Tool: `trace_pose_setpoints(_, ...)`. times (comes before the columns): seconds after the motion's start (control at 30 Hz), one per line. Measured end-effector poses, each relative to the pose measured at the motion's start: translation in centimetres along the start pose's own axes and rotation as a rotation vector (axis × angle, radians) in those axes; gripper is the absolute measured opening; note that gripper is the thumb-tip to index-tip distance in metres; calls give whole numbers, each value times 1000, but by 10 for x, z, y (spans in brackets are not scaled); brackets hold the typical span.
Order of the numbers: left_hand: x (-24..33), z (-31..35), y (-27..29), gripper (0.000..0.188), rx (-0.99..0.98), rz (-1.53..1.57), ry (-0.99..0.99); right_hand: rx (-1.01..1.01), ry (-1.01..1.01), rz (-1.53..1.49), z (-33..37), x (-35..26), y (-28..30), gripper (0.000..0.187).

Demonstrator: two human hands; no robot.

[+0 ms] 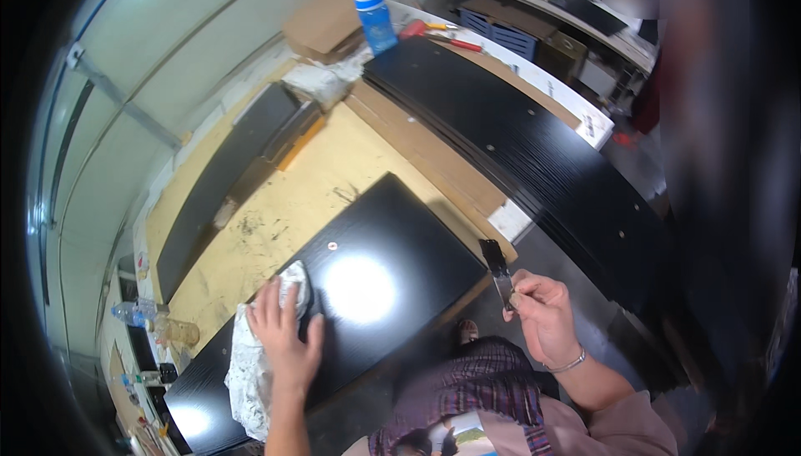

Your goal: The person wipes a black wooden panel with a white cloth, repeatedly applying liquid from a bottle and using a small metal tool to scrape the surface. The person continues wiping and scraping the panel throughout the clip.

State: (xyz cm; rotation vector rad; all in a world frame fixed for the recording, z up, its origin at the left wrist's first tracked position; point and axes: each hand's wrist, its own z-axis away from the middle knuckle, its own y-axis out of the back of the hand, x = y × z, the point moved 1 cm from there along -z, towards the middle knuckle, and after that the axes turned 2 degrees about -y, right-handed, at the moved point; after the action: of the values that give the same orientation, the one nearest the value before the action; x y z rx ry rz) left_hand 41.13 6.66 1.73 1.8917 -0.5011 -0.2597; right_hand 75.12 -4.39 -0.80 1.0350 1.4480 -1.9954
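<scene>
A glossy black panel (392,231) lies aslant in front of me, with bright glare on its face. On its left part my left hand (286,335) rests flat over a crumpled white cloth (249,381), fingers stretched out and thumb apart. The cloth is speckled with dark marks, and my palm hides some of it. Off the panel's right edge, my right hand (541,306) pinches a small flat tool (501,277) with a black end and a shiny metal middle. Its exact kind is not clear, and its lower end is partly hidden by my fingers.
Several black curved panels (534,135) are stacked on cardboard at the right. Another dark curved panel (225,176) lies at the left on the yellow, stained tabletop (350,156). A blue bottle (375,22), a carton (321,22) and red-handled tools (455,41) stand far back; clear bottles (171,329) are at left.
</scene>
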Motion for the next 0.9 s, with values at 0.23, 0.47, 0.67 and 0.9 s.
trace_pose_setpoints(0.23,74,10,50,28,44,765,-169,-340,-234,-100,1,32,-97,7)
trace_pose_setpoints(0.47,56,60,60,15,378,946,28,-567,-370,-4,23,66,-166,5)
trace_pose_setpoints(0.67,14,127,89,7,434,957,260,-792,-307,219,48,110,-213,9)
trace_pose_setpoints(0.9,-120,229,155,8,574,775,430,-716,507,895,65,144,-278,34)
